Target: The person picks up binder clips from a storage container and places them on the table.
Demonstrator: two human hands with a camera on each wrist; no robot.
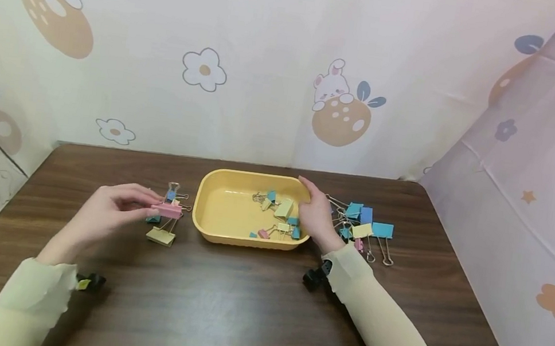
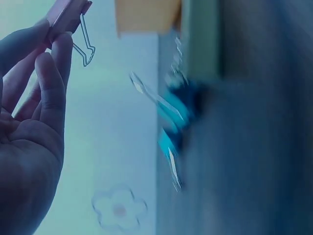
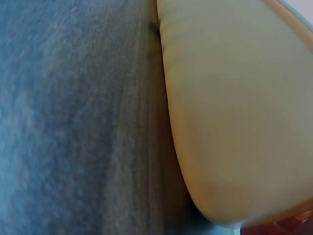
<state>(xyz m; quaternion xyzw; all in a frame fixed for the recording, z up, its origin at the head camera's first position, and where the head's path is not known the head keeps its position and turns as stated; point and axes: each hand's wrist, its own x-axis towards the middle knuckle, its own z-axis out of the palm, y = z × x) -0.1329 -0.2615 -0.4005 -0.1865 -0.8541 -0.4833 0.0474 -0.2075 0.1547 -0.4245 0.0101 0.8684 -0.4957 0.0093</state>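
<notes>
My left hand (image 1: 109, 211) pinches a pink binder clip (image 1: 167, 211) between thumb and fingertips, left of the yellow tray (image 1: 227, 240). In the left wrist view the same pink clip (image 2: 66, 20) is held up, its wire handle sticking out. Around it on the table lie a yellow binder clip (image 1: 160, 236), a blue one (image 1: 171, 194) and a teal one (image 1: 153, 219). My right hand (image 1: 318, 215) holds the tray at its right rim, one finger reaching to the far corner. The tray's outer wall (image 3: 234, 107) fills much of the right wrist view.
Inside the tray are several small clips, among them a yellow clip (image 1: 283, 208) and a pink clip (image 1: 263, 233). Right of it lies a loose pile with a teal clip (image 1: 382, 230) and a yellow clip (image 1: 361, 230). A patterned curtain (image 1: 264, 108) hangs behind the table.
</notes>
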